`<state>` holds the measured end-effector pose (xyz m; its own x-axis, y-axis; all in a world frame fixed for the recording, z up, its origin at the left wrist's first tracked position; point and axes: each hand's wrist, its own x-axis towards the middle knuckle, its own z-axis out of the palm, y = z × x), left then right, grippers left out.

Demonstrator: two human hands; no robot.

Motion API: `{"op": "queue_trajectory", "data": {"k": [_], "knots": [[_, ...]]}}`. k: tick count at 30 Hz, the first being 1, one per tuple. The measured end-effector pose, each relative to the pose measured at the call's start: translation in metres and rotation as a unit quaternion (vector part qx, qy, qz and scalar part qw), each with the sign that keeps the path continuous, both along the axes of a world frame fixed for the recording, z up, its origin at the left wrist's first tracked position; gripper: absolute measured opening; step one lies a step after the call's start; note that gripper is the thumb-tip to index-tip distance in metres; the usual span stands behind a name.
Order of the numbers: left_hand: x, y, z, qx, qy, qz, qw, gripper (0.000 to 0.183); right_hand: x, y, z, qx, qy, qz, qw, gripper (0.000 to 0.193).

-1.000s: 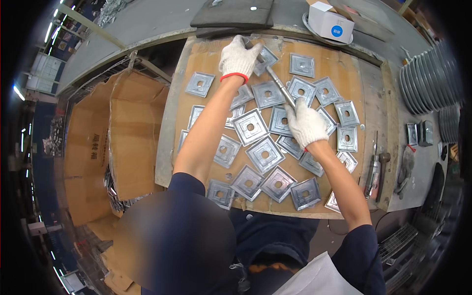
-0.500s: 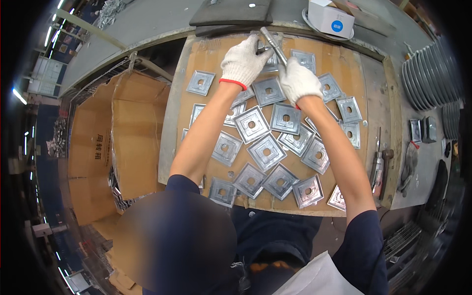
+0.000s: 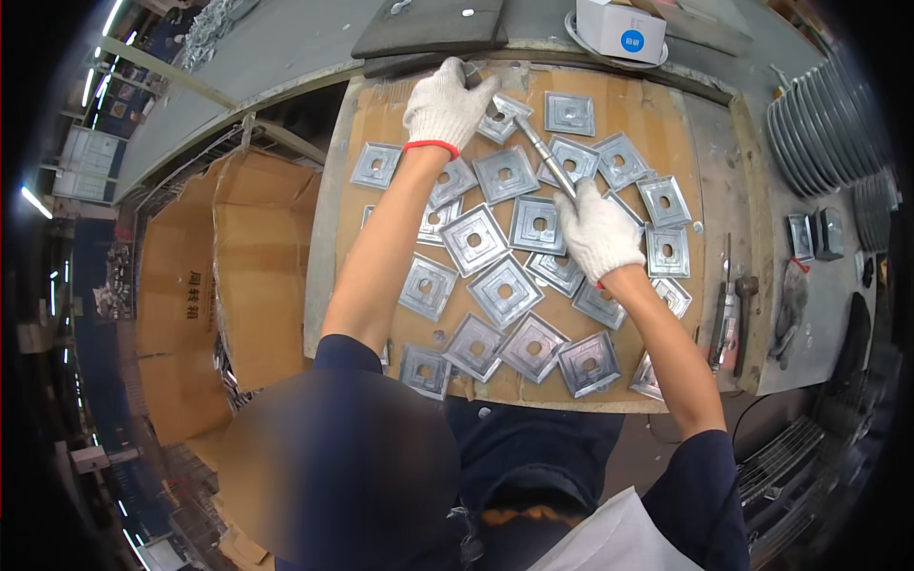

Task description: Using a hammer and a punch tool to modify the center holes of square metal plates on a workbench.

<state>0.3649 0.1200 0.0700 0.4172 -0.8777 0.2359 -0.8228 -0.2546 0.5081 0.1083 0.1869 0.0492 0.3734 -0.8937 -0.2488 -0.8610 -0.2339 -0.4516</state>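
Note:
My left hand (image 3: 446, 109), in a white knitted glove with a red cuff, is at the far side of the work board. Its thumb and fingers close around a small dark thing that I cannot make out. My right hand (image 3: 600, 233), gloved the same way, grips a slim metal rod (image 3: 545, 152) slanting toward the far left. The rod's tip lies over a square metal plate (image 3: 502, 117) near my left hand. Several similar silvery plates (image 3: 474, 240) with raised rims and central holes are spread on the cardboard-covered board (image 3: 381, 109). One far plate (image 3: 569, 113) shows no hole.
Large open cardboard boxes (image 3: 181, 305) stand left of the board. At the right are a hammer (image 3: 745, 290), a dark glove (image 3: 789, 309) and stacked grey round pieces (image 3: 824, 133). A dark mat (image 3: 428, 29) and white box (image 3: 621, 30) sit at the back.
My right hand has drawn nearer and slightly right with the rod, away from my left hand. My left hand has shifted slightly left and away from me. The far plates are now less covered.

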Motion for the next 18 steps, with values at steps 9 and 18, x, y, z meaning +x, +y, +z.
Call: {"op": "queue_trajectory", "data": {"k": [9, 18], "knots": [[-0.022, -0.023, 0.014, 0.021, 0.069, -0.068, 0.995, 0.060, -0.069, -0.060, 0.018, -0.052, -0.037, -0.114, 0.991, 0.054], [-0.090, -0.074, -0.012, 0.098, 0.058, -0.102, 0.988, 0.051, -0.129, -0.138, -0.058, -0.064, 0.049, -0.177, 0.981, 0.057]]}}
